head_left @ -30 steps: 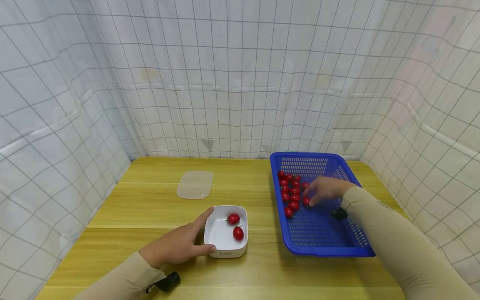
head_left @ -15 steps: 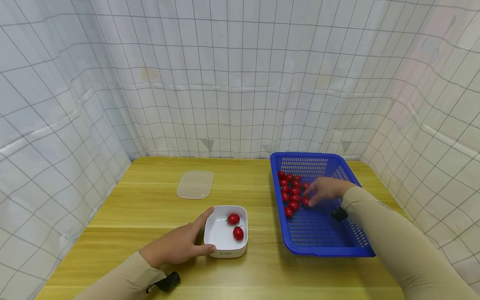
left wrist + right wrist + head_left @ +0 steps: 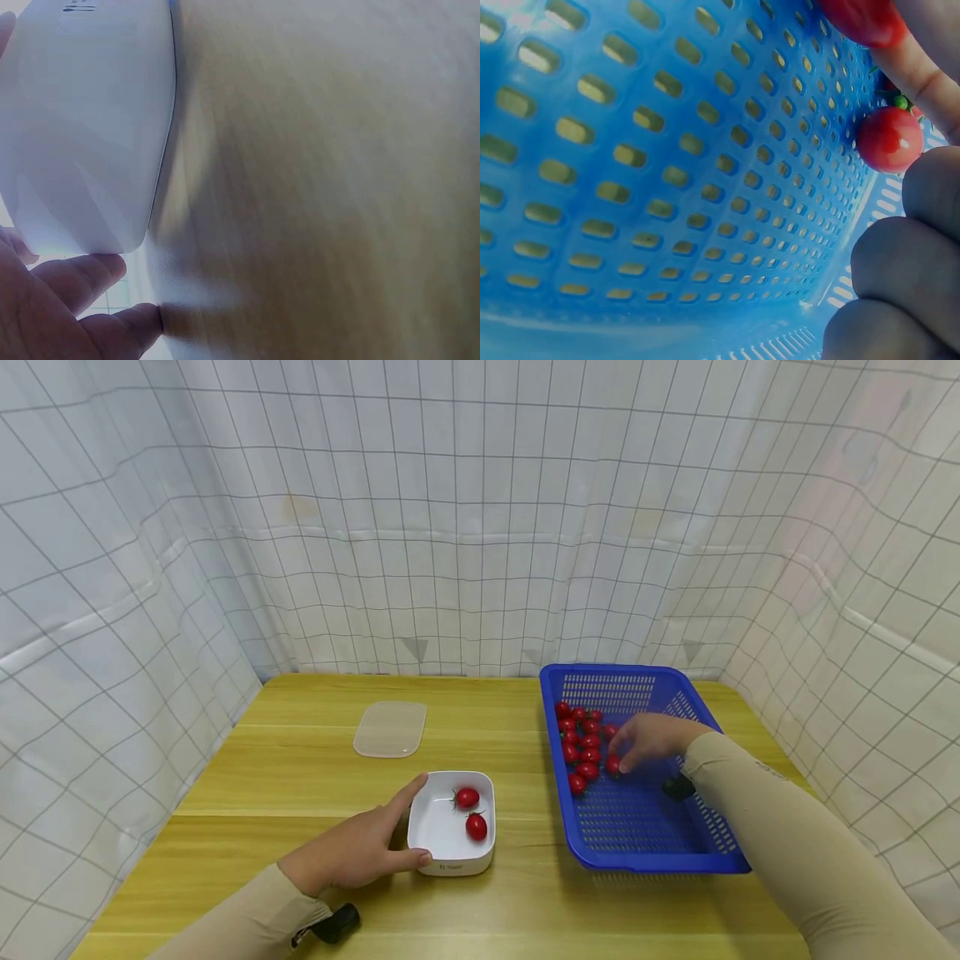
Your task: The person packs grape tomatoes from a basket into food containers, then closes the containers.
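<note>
My left hand (image 3: 360, 852) holds a white square food container (image 3: 432, 828) by its left side, the thumb at the front corner and a finger at the back corner. Two red cherry tomatoes (image 3: 476, 827) lie inside it, towards the right. Over the blue plastic basket (image 3: 637, 863), my right hand (image 3: 654, 737) reaches in and pinches a cherry tomato (image 3: 864, 19) between thumb and index finger; its other fingers are curled. Several more cherry tomatoes (image 3: 589, 742) are gathered along the basket's left side, one of them (image 3: 890, 140) close by the fingers in the right wrist view.
A translucent flat lid (image 3: 390, 730) lies on the wooden table (image 3: 300, 777) behind the container. White gridded curtains (image 3: 480, 543) stand round the back and sides. A dark wrist camera (image 3: 337, 924) sits under the left wrist, close to the table.
The tomato at my right fingertips has shifted very slightly. Both hands, the container and the basket stay practically where they were.
</note>
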`<state>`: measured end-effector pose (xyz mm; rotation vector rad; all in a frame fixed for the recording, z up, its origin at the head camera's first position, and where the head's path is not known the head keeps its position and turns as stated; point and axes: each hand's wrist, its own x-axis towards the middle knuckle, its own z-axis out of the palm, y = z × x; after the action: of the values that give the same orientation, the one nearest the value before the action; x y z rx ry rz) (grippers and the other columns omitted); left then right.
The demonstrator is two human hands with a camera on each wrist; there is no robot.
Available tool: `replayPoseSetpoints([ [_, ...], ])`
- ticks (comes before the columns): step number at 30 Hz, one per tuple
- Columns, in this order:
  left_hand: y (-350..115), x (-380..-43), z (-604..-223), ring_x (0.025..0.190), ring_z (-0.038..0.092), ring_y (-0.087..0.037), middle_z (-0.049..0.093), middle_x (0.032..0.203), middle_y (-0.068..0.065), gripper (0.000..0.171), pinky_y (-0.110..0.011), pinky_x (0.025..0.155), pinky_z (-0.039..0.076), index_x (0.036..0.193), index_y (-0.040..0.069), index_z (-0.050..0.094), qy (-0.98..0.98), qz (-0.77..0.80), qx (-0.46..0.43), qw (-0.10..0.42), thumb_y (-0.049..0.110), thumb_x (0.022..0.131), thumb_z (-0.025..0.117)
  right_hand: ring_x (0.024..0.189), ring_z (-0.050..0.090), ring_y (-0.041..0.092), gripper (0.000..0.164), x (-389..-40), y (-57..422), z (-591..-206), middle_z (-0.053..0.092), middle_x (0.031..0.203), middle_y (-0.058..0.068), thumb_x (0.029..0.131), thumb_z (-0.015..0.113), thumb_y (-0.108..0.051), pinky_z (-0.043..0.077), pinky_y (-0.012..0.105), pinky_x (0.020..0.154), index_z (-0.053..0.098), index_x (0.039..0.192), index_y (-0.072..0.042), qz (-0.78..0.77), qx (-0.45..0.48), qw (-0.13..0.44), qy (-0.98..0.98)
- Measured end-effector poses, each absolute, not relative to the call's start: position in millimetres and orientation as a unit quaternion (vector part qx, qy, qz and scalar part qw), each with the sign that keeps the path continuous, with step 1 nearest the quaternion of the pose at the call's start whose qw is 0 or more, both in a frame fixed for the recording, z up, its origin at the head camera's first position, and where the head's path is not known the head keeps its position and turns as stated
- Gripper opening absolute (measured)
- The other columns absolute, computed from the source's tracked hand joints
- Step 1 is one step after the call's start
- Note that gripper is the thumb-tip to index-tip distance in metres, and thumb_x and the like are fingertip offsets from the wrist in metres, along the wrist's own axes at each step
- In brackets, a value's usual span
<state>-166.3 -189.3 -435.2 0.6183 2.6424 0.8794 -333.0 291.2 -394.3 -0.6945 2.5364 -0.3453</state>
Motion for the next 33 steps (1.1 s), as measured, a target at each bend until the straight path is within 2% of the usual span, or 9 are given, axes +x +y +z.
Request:
replayPoseSetpoints([
  [11,-189.0,-166.6,-436.4,0.144,0.051,-0.039,0.047,0.16,-0.022,0.108,-0.063,0.119,0.038,0.171,0.014,0.009,0.918,0.302,0.216,0.139,0.059,0.095,0.071,0.122,0.068,0.03,0.034,-335.4,292.2,-395.5,0.078,0.121,0.004,0.099,0.072,-0.038,0.05,0.057,0.109,0.079,0.123,-0.014,-0.127,-0.264,0.247,0.924],
  [18,-189.2,-166.4,-435.8,0.145,0.05,-0.04,0.046,0.161,-0.021,0.108,-0.063,0.119,0.038,0.171,0.015,0.009,0.918,0.303,0.216,0.14,0.06,0.095,0.071,0.123,0.068,0.034,0.039,-330.7,290.0,-392.0,0.076,0.125,0.009,0.091,0.081,-0.033,0.05,0.058,0.108,0.078,0.124,-0.011,-0.13,-0.247,0.252,0.927],
  [26,-188.9,-165.9,-435.2,0.144,0.051,-0.039,0.047,0.161,-0.021,0.108,-0.063,0.118,0.039,0.171,0.016,0.008,0.917,0.304,0.217,0.141,0.059,0.095,0.071,0.124,0.067,0.035,0.04,-329.1,288.4,-393.0,0.077,0.124,0.009,0.089,0.083,-0.028,0.05,0.058,0.108,0.078,0.124,-0.008,-0.123,-0.25,0.25,0.927],
  [33,-188.2,-166.3,-436.8,0.144,0.051,-0.039,0.047,0.161,-0.021,0.107,-0.062,0.119,0.039,0.171,0.016,0.009,0.918,0.302,0.214,0.142,0.059,0.095,0.072,0.126,0.065,0.036,0.038,-330.2,288.8,-392.9,0.076,0.125,0.007,0.088,0.083,-0.028,0.049,0.059,0.109,0.079,0.122,-0.011,-0.12,-0.243,0.252,0.929],
])
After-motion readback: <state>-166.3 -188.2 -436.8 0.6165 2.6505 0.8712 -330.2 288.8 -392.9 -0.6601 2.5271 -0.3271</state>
